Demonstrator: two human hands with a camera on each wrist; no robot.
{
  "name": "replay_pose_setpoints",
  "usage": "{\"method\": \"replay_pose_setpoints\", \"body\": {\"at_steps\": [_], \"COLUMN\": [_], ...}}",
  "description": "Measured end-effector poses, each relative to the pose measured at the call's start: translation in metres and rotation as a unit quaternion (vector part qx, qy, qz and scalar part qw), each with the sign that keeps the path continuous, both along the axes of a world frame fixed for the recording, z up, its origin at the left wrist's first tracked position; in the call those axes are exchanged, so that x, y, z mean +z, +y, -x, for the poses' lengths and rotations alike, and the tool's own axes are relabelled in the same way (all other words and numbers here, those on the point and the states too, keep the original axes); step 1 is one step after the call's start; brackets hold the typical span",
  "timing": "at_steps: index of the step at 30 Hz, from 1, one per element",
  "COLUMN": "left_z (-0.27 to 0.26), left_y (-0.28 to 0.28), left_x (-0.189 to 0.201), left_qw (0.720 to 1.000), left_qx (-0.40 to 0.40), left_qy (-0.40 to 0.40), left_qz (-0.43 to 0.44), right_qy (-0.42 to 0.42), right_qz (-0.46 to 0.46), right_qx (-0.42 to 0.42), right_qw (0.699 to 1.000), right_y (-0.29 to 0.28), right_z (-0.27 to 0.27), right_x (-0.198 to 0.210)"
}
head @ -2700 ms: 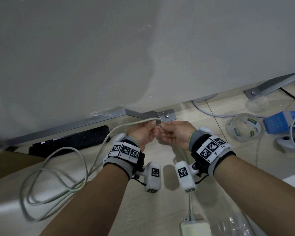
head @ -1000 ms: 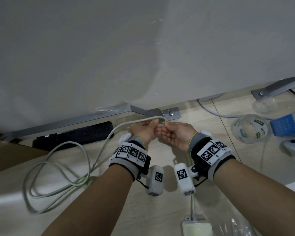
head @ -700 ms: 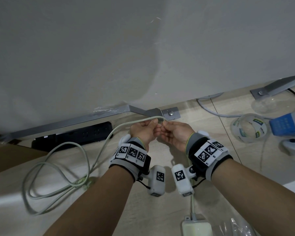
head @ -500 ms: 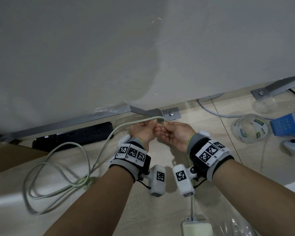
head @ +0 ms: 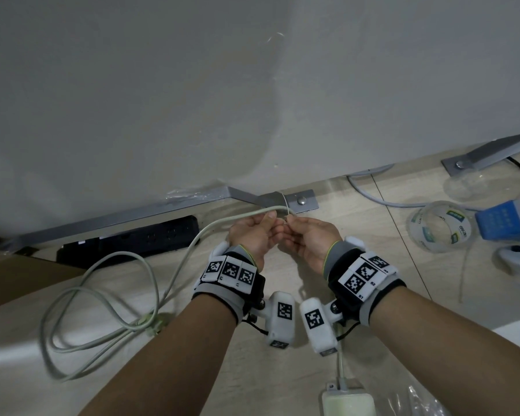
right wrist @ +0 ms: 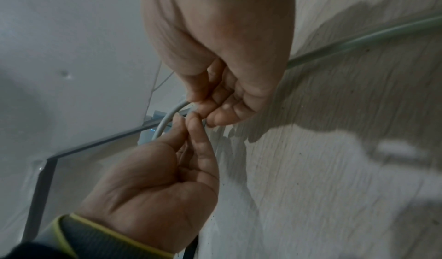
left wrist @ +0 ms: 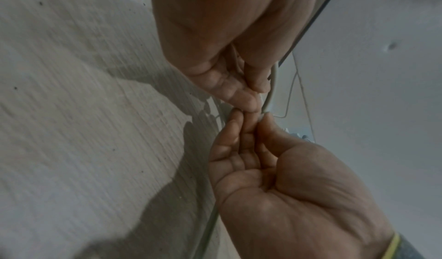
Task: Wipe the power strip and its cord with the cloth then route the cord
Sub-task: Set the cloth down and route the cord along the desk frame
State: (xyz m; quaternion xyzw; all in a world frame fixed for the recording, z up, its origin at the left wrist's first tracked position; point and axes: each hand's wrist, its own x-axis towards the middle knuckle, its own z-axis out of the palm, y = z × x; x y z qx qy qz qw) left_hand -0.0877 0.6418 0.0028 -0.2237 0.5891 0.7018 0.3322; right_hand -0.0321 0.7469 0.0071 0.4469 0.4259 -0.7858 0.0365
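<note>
The routing step was in hand: the left hand point(head: 254, 235) and right hand point(head: 308, 237) both pinched the cord point(head: 192, 244) at the bracket point(head: 285, 201) (12 o'clock), which next likely needed fastening there.

Head: looks down from above at both hands by the wall.
Left wrist: close, along the palm.
Right wrist: close, likewise.
Shared: meeting fingers point(left wrist: 241, 100).
</note>
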Motion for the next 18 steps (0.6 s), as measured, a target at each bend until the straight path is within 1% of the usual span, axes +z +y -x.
{"method": "replay_pose_setpoints", "body": {"at_steps": [4,11,15,18], "left_z": [-0.0024,-0.0071,-0.0063,-0.0056], "left_y": [-0.0008,0.0011,-0.001,-0.0017], "left_x": [0.0,0.0033,0.001,0.0011], "left_qw": [1.0,0.999,0.999,1.0], "left_qx": [-0.007,-0.024,-0.01,-0.02], "left_qy": [0.015,0.003,-0.013,-0.006], "left_qz": [-0.005,-0.027,-0.032,-0.011], "right_qy": [-0.008,-0.02,-0.032,-0.04], "right_qz": [-0.037,-0.056,-0.16,-0.217], "right_qx": [-0.024,-0.018,0.03,0.101], "right_qw": [0.999,0.998,0.986,0.97], "right_y": [-0.0033,-0.0065,-0.0075,-0.0025], "right_z": [0.0011,0.0043,0.0073,0.007], "right_x": [0.0014,0.0009,-0.001,0.0047]}}
